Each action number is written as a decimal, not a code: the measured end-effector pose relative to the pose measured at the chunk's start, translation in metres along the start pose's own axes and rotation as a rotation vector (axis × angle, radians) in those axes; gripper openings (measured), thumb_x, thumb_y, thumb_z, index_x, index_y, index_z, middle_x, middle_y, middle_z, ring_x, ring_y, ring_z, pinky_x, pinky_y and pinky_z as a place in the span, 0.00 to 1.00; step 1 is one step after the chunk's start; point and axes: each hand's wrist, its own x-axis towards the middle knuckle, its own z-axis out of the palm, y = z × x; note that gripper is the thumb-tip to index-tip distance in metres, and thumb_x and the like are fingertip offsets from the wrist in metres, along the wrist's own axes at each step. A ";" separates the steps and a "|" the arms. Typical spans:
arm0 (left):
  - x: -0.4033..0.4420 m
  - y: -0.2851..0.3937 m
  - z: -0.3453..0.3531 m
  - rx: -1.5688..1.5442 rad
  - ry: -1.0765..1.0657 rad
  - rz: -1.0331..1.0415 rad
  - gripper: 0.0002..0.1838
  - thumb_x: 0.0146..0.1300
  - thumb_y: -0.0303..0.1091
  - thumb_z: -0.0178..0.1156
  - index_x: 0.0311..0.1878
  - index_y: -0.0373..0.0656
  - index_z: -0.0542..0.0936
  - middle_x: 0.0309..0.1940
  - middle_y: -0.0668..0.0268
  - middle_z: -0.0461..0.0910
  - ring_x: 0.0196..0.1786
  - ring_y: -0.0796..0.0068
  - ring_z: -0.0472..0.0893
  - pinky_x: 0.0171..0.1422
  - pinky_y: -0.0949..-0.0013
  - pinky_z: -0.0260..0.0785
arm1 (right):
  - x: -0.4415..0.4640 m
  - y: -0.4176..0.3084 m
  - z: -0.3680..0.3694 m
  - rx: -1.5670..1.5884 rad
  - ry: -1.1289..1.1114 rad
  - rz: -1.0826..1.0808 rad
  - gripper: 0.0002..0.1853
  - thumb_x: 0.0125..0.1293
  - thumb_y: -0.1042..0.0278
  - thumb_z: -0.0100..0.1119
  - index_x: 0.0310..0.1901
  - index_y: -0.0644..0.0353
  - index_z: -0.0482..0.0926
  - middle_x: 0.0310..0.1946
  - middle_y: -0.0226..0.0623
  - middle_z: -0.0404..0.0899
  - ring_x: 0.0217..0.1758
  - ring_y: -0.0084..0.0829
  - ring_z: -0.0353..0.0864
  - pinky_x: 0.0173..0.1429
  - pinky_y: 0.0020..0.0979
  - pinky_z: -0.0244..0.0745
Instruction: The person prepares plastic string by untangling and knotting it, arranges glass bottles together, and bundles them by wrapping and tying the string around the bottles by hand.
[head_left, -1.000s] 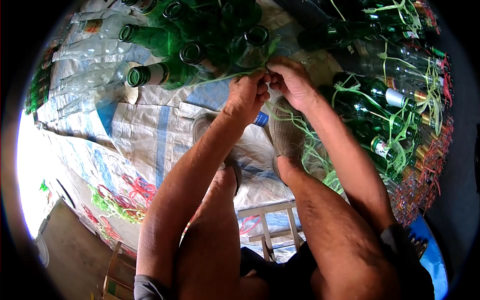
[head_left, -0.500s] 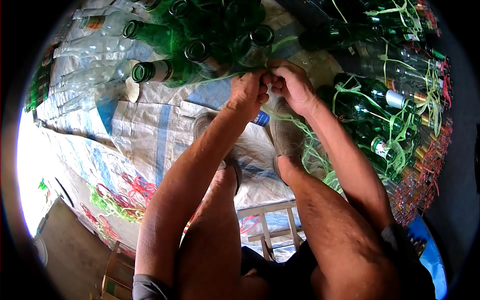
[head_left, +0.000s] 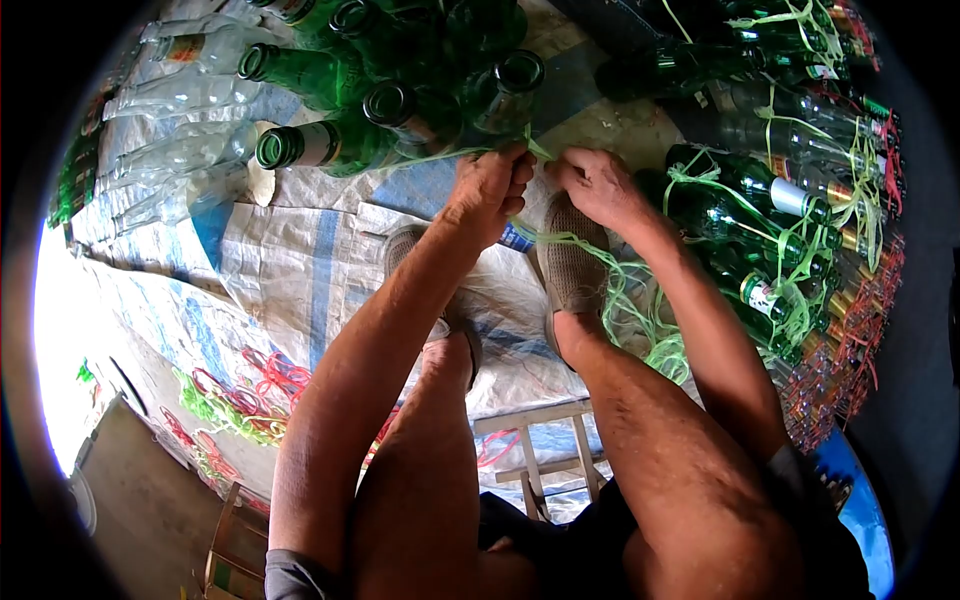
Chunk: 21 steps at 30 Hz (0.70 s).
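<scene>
Apparently, green twine (head_left: 538,149) is pinched by the left hand (head_left: 488,188), its grip closed and fingers folded in, seemingly so that the strand can be held taut along the near side of the clustered green bottles (head_left: 432,125). Just beside it, the right hand (head_left: 605,185) is held with bent, bunched fingers; whether the twine is clamped there is not shown. Loose loops are draped past the right of the 2 shoes (head_left: 575,265). Further out, clear bottles (head_left: 185,95) and tied bottles (head_left: 735,205) are laid sideways, perhaps for stability, at left and right.
</scene>
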 end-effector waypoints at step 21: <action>-0.004 0.000 -0.020 -0.170 0.020 0.103 0.08 0.68 0.29 0.67 0.34 0.48 0.77 0.17 0.84 0.55 0.17 0.89 0.51 0.21 0.75 0.39 | 0.055 -0.005 -0.014 0.389 0.171 0.323 0.15 0.67 0.58 0.65 0.27 0.59 0.82 0.24 0.25 0.76 0.29 0.21 0.69 0.34 0.29 0.63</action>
